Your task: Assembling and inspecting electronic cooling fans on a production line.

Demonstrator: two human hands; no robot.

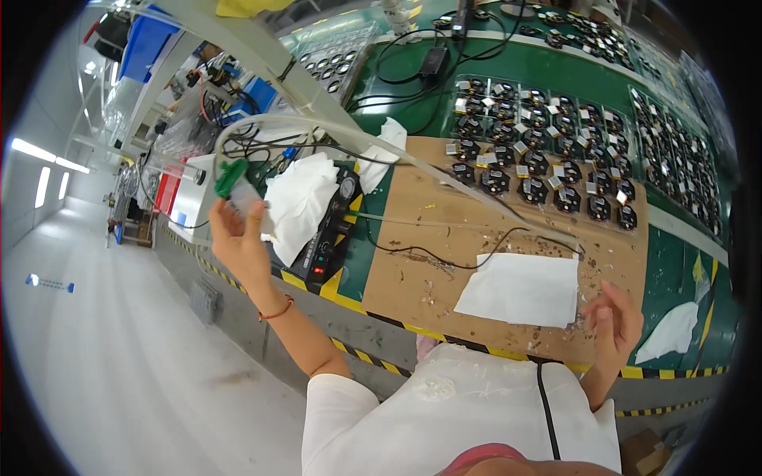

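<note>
My left hand [242,246] is raised at the left, closed around a translucent dispensing syringe barrel [248,198]. A green cap [230,178] tops the barrel, and a clear hose [341,125] arcs from there over the bench. Just right of this hand, a crumpled white cloth [300,198] partly covers a black dispenser box [324,258] with a dial and a red-lit display. My right hand [615,324] hovers by the right edge of a flat white cloth [520,289], its fingers loosely bent and apart, with nothing seen in them.
A stained cardboard sheet [413,274] covers the green bench. Clear trays of round black parts [548,151] stand at the back, with more parts [675,151] farther right. A thin black cable [444,260] crosses the cardboard. Another white cloth [671,332] lies at the right front.
</note>
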